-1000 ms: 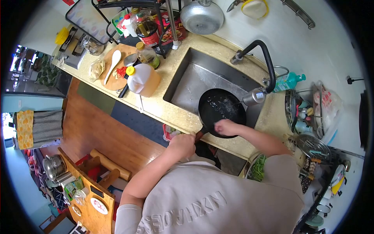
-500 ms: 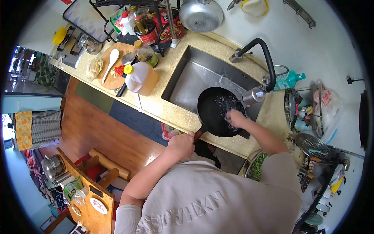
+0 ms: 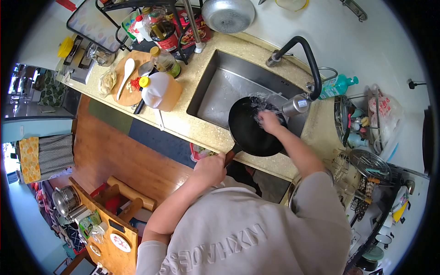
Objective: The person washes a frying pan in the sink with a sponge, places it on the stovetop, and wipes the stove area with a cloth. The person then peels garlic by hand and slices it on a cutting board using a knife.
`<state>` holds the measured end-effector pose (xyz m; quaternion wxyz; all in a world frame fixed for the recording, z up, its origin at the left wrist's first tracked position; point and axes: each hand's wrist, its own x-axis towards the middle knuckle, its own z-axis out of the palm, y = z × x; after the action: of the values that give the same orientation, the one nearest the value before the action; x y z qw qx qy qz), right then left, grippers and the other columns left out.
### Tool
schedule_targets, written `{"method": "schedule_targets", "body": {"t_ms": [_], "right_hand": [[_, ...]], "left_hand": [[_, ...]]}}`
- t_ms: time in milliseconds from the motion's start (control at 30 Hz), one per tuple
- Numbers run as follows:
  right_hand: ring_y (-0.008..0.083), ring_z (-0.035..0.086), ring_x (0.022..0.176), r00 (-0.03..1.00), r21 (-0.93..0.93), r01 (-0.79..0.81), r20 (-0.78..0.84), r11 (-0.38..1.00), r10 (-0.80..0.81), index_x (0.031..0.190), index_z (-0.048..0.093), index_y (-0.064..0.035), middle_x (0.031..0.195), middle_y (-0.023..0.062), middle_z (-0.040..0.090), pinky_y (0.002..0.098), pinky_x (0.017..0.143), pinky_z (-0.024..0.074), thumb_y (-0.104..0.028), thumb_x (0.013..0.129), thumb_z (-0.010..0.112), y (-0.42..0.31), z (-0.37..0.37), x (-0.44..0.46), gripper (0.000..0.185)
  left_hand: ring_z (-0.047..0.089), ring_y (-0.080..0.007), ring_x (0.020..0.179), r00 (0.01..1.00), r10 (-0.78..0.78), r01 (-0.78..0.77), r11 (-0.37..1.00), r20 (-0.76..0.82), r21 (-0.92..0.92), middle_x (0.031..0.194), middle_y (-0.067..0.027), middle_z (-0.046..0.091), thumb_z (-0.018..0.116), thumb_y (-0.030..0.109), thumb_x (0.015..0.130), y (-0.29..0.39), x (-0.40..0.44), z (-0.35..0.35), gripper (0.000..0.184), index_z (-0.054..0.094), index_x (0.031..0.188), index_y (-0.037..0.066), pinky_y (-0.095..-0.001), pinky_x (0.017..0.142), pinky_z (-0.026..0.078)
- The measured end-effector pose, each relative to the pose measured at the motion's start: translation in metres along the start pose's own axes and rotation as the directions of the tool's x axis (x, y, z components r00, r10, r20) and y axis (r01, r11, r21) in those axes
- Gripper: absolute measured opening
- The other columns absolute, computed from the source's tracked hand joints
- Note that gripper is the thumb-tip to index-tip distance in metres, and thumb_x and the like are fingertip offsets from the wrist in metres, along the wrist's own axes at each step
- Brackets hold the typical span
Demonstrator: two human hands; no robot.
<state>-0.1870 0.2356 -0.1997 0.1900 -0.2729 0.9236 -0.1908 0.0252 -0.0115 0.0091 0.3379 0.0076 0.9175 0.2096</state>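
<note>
we've l hand (image 3: pixel 211 169) curled round the handle (image 3: pixel 230 157), which runs from us to the pan (image 3: pixel 252 135), r hand (image 3: pixel 269 121) over it, fingers too blurry to tell.

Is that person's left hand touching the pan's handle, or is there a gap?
Touching. The head view shows the left hand closed around the brown handle; the handle runs from the black pan straight into the grip.

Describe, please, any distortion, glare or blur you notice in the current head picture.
Head view: wide-angle bending, with dark corners; head view: pale glare on the counter near its front edge; head view: the right hand looks slightly blurred beside streaky water at the black pan.
</note>
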Motion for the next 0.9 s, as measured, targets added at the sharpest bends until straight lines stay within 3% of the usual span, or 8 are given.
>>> {"method": "schedule_targets", "body": {"t_ms": [100,167,267,367,500,633,833,900], "right_hand": [[0.0308,0.065,0.080,0.913,0.100,0.007,0.406,0.995,-0.047,0.080,0.063,-0.0079,0.086,0.0148,0.061,0.0393,0.070,0.0526,-0.006,0.065,0.074,0.013,-0.025,-0.045,0.018],[0.0294,0.065,0.081,0.884,0.175,0.151,0.416,0.973,-0.213,0.080,0.063,-0.0083,0.086,0.0135,0.061,0.0389,0.071,0.0521,-0.007,0.066,0.074,-0.022,-0.024,-0.065,0.018],[0.0339,0.063,0.085,0.875,0.257,0.244,0.358,0.935,-0.327,0.081,0.063,-0.0088,0.087,0.0145,0.062,0.0440,0.075,0.0504,-0.006,0.068,0.072,-0.076,-0.011,-0.047,0.015],[0.0385,0.060,0.087,0.962,0.285,0.258,0.008,0.923,-0.272,0.086,0.063,-0.0072,0.090,0.0173,0.061,0.0448,0.077,0.0497,-0.003,0.071,0.069,-0.074,0.006,-0.006,0.017],[0.0372,0.061,0.084,0.988,0.025,0.077,0.130,0.997,-0.080,0.084,0.061,-0.0078,0.085,0.0156,0.061,0.0442,0.073,0.0498,-0.004,0.070,0.070,-0.016,-0.009,-0.017,0.017],[0.0379,0.059,0.084,0.841,0.252,0.310,0.376,0.917,-0.388,0.077,0.059,-0.0073,0.086,0.0162,0.060,0.0456,0.073,0.0485,-0.002,0.070,0.064,-0.053,-0.025,-0.056,0.011],[0.0380,0.060,0.084,0.948,0.216,0.314,-0.017,0.924,-0.318,0.082,0.059,-0.0052,0.087,0.0170,0.058,0.0448,0.072,0.0484,-0.002,0.072,0.066,-0.071,0.002,-0.005,0.013],[0.0384,0.060,0.085,0.988,0.122,0.145,0.041,0.982,-0.151,0.083,0.058,-0.0060,0.087,0.0171,0.058,0.0446,0.073,0.0485,-0.001,0.072,0.067,-0.030,-0.007,-0.004,0.015]], "left_hand": [[0.069,-0.0361,0.087,0.999,-0.002,0.001,1.000,-0.040,-0.006,0.094,-0.0222,0.069,0.052,0.016,0.086,-0.001,0.001,0.005,0.027,0.054,0.106,-0.002,-0.0450,0.077,0.055],[0.069,-0.0361,0.087,1.000,-0.002,0.001,1.000,-0.030,-0.013,0.094,-0.0221,0.069,0.053,0.016,0.086,0.002,0.000,0.002,0.026,0.054,0.105,-0.002,-0.0449,0.077,0.055],[0.068,-0.0384,0.088,1.000,-0.002,0.002,1.000,0.014,-0.011,0.097,-0.0251,0.067,0.052,0.027,0.090,0.000,0.003,0.002,0.035,0.055,0.107,-0.004,-0.0462,0.078,0.054],[0.067,-0.0408,0.090,0.999,-0.019,0.020,0.999,0.036,-0.030,0.100,-0.0278,0.065,0.051,0.038,0.094,-0.001,0.000,0.005,0.046,0.055,0.110,-0.005,-0.0476,0.080,0.054],[0.066,-0.0404,0.094,0.998,-0.026,0.029,0.998,0.056,-0.061,0.103,-0.0273,0.064,0.052,0.037,0.094,0.001,0.001,-0.002,0.046,0.055,0.113,-0.005,-0.0470,0.082,0.054],[0.064,-0.0392,0.099,0.996,-0.003,0.005,1.000,0.086,-0.023,0.108,-0.0271,0.063,0.052,0.037,0.094,-0.001,0.000,-0.004,0.047,0.055,0.114,-0.005,-0.0461,0.083,0.053],[0.064,-0.0383,0.101,0.996,-0.025,0.025,1.000,0.088,0.003,0.107,-0.0267,0.063,0.051,0.039,0.095,-0.004,0.001,0.006,0.048,0.054,0.116,-0.005,-0.0456,0.084,0.053],[0.066,-0.0387,0.096,0.996,-0.033,0.034,0.999,0.084,-0.012,0.102,-0.0266,0.065,0.051,0.038,0.094,-0.001,0.002,-0.002,0.048,0.053,0.116,-0.004,-0.0456,0.083,0.053]]}}
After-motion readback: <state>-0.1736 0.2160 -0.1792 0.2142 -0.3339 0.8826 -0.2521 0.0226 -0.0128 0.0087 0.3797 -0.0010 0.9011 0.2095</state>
